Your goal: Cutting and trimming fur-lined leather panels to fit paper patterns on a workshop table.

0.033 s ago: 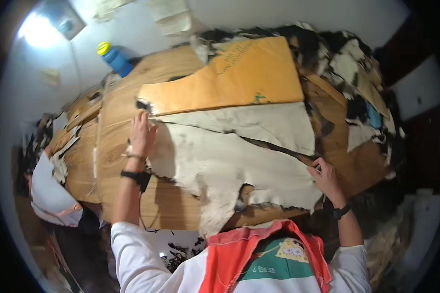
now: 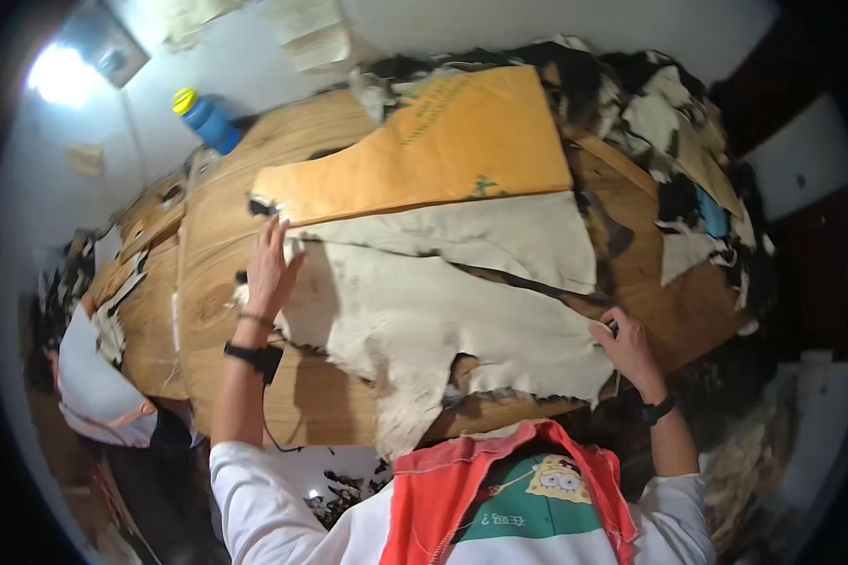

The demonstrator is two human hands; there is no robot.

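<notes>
A pale hide (image 2: 396,301) with dark fur at its edges lies before me, pale side up. A long slit runs from its left end to the right, widening to show dark fur. Fingers stretched, my left hand (image 2: 271,273) rests at the hide's left end, near the tip of an orange template (image 2: 424,141). The template covers the far part of a pale strip (image 2: 528,231) beyond the slit. At the right end of the slit, my right hand (image 2: 633,353) is closed at the hide's edge. A small dark thing shows between its fingers; its kind is unclear.
The hide lies on a wooden table (image 2: 221,245). A blue bottle (image 2: 210,127) with a yellow lid stands at the far left. Fur and hide scraps (image 2: 664,122) heap along the back and right. A white cap (image 2: 94,386) shows at the left edge.
The whole view has shifted slightly, moving the table and things a little left in the picture. Both hands keep nearly the same places on the hide.
</notes>
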